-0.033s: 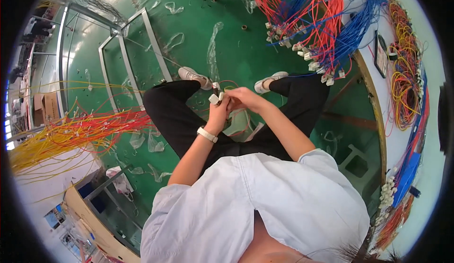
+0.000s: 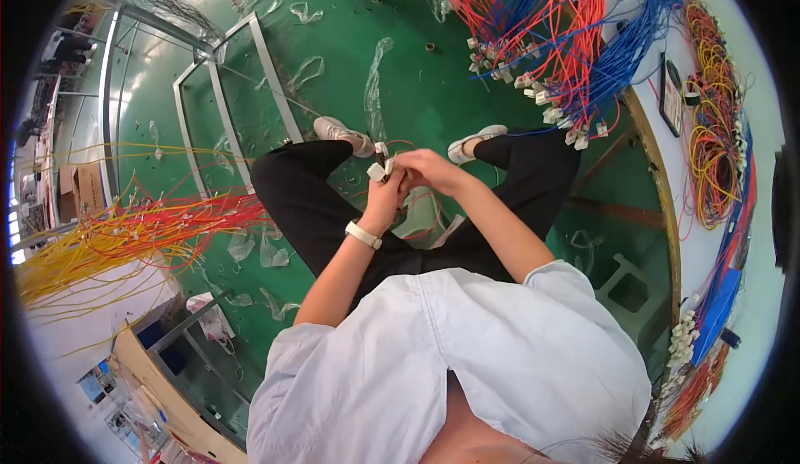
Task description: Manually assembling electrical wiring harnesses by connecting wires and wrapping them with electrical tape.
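Observation:
My left hand (image 2: 387,195) is closed around white plastic connectors (image 2: 377,172), which stick out past its thumb side. Right against it is my right hand (image 2: 427,170), its fingers bent and pinched together over the connectors' near end. What lies between those right fingertips is hidden. A thin red wire (image 2: 403,142) rises behind the hands, and more of it loops below them above my lap. A small dark and white piece (image 2: 381,152) shows just beyond the connectors.
Red and blue wire bundles (image 2: 575,55) with white connectors hang over the table edge (image 2: 658,180) at right. Yellow and red wires (image 2: 167,226) stretch in from the left. A metal frame (image 2: 218,101) and plastic scraps (image 2: 377,89) are on the green floor.
My right hand shifts very slightly at the connectors, and the dark and white piece beyond them tilts a little. Both hands stay together in the same place.

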`<action>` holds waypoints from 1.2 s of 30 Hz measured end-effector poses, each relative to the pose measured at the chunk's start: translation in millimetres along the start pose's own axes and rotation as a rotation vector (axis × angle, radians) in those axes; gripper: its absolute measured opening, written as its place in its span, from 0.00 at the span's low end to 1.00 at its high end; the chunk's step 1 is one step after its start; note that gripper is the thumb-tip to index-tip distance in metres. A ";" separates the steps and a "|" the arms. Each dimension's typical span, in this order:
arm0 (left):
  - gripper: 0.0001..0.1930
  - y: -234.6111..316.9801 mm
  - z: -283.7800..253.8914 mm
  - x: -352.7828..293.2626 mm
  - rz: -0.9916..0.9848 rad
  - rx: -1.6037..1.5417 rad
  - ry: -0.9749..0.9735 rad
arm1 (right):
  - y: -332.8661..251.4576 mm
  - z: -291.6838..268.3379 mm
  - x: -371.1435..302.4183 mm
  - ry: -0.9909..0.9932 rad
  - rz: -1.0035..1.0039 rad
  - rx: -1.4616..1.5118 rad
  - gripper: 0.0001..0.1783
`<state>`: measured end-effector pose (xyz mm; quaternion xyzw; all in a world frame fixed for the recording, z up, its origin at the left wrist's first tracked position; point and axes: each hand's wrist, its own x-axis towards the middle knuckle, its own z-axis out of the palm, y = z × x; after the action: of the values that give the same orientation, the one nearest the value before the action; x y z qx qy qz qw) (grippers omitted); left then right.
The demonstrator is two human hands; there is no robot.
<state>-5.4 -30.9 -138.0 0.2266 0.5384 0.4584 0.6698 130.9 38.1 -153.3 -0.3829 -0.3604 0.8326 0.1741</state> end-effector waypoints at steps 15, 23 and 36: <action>0.18 42.0 12.9 2.9 0.135 -0.252 -0.100 | -30.9 33.0 -22.9 0.298 -0.370 -0.392 0.21; 0.11 95.2 18.2 -10.7 0.135 -0.439 -0.179 | -53.3 45.7 -54.7 0.086 -0.219 -0.022 0.18; 0.08 116.9 24.1 -19.4 0.030 -0.585 -0.159 | -123.8 15.2 -154.5 0.301 -0.452 -0.752 0.09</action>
<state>-26.3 12.7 -27.2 0.0673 0.3259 0.5846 0.7399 220.8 27.7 23.5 -0.4480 -0.6825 0.5202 0.2507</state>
